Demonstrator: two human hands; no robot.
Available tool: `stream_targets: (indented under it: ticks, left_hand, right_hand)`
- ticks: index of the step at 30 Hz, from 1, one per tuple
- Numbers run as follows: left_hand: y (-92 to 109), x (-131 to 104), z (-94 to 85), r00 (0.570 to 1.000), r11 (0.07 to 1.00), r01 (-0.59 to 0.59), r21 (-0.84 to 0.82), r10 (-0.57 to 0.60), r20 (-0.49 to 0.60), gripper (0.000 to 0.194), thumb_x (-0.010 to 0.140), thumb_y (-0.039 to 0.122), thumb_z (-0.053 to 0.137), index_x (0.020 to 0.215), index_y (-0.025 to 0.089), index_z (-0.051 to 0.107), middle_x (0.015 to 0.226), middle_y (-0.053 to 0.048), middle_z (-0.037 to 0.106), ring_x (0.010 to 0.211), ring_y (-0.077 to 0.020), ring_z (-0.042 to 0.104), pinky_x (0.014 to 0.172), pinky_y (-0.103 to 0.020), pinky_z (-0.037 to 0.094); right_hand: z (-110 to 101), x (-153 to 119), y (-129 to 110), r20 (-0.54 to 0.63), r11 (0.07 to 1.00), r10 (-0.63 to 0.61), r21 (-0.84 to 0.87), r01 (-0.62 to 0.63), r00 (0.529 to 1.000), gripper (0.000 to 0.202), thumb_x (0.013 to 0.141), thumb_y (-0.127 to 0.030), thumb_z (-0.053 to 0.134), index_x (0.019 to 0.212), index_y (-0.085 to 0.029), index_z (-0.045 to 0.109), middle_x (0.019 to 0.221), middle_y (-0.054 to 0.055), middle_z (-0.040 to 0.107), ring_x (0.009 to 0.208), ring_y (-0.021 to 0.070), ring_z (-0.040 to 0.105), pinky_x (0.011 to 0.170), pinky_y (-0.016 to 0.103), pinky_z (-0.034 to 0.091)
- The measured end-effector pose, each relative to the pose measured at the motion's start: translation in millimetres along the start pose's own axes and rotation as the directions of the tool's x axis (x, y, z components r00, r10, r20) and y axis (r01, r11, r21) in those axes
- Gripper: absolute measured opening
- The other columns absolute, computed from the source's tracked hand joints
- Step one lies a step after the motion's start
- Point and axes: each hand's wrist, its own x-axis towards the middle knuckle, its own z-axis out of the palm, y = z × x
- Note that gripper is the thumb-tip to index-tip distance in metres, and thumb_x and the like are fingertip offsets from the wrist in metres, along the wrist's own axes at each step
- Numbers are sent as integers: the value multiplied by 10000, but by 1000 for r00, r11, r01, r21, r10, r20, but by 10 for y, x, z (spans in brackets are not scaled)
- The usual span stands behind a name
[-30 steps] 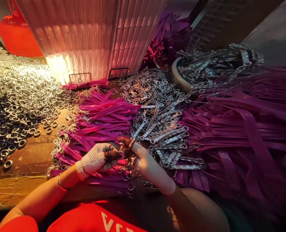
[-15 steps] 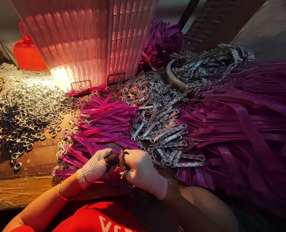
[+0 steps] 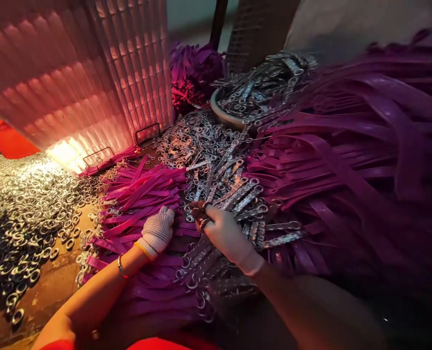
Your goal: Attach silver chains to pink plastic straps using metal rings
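My left hand [image 3: 158, 232], in a white dotted glove, is closed over the pile of magenta straps [image 3: 143, 189]; what it holds, if anything, is hidden. Further right, my right hand [image 3: 225, 233], also gloved, has its dark-covered fingers bent together at the edge of the braided metallic pieces [image 3: 245, 194] with ring ends. Whether those fingers grip a piece is too unclear to make out. A gap separates the two hands. More purple straps [image 3: 164, 291] and ringed pieces lie below them.
Loose metal rings [image 3: 37, 209] cover the left of the wooden table [image 3: 44, 301]. A ribbed translucent panel [image 3: 73, 78] rises behind, near a red object [image 3: 13, 140]. A bowl [image 3: 225, 115] heaped with braided pieces stands behind; a large purple strap heap [image 3: 347, 160] fills the right.
My hands, which were together, have separated, the right one reaching onto the metallic pieces. The view has turned to the right, and more straps and ringed pieces show below my hands.
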Motion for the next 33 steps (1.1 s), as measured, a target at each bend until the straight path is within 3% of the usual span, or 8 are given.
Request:
stream_targets:
  ticks: [6,9,12,14,20,22,28,33]
  left_hand:
    - [-23,-69,20,997,996,-78,53,78,-3,239,805,29,469,923,160,629,1040,-112,623,982,-238,620,881,-369,498]
    - [-16,-261,-124,999,962,-33,-272,20,-49,79,871,157,513,915,169,577,810,-41,612,714,-153,595,643,-250,502]
    - [22,-553,-260,989,654,139,-743,-125,75,236,880,410,592,882,186,516,528,71,436,379,-66,341,378,-176,297]
    - [48,-727,-300,975,496,218,-841,-145,167,344,858,511,608,825,181,519,452,95,362,329,-46,243,333,-167,212]
    - [1,-913,-225,946,403,322,-857,-170,276,433,834,580,587,695,178,508,412,82,358,303,-45,224,308,-176,186]
    - [-7,-933,-209,948,440,317,-840,-166,271,430,846,587,567,709,185,495,441,81,370,312,-48,222,314,-183,186]
    - [46,-1004,-197,989,853,-88,-514,13,-147,255,885,394,591,830,151,639,744,-33,613,735,-143,522,709,-244,463]
    - [-64,-919,-151,991,707,92,-701,2,132,293,824,414,651,749,131,647,610,-12,534,609,-123,459,583,-224,411]
  right_hand:
    - [74,-51,-92,76,993,-109,-44,113,991,425,749,-95,474,1095,-212,693,887,54,746,864,223,645,798,309,504]
    - [38,-93,-166,113,984,-151,-79,161,982,396,761,-89,451,1047,-213,696,873,50,736,836,212,638,776,297,492]
    - [53,-180,-260,202,955,-194,-187,232,960,315,768,-99,460,954,-200,694,851,53,722,813,198,630,747,276,459]
    - [105,-252,-332,262,912,-219,-287,293,940,278,750,-99,485,924,-185,684,859,63,716,810,193,626,726,269,432]
    - [223,-383,-521,388,781,-191,-496,379,902,233,777,-80,496,903,-170,670,905,107,695,816,202,628,665,297,372]
    - [227,-398,-557,418,755,-169,-527,390,893,212,790,-84,495,882,-172,665,922,121,691,815,211,633,648,310,355]
    - [244,-434,-587,394,784,-87,-539,307,915,232,811,-77,477,907,-176,664,855,102,694,776,199,637,608,305,322]
    - [296,-429,-546,401,799,-139,-494,342,905,285,799,-61,488,1000,-157,667,956,128,711,878,218,656,698,291,395]
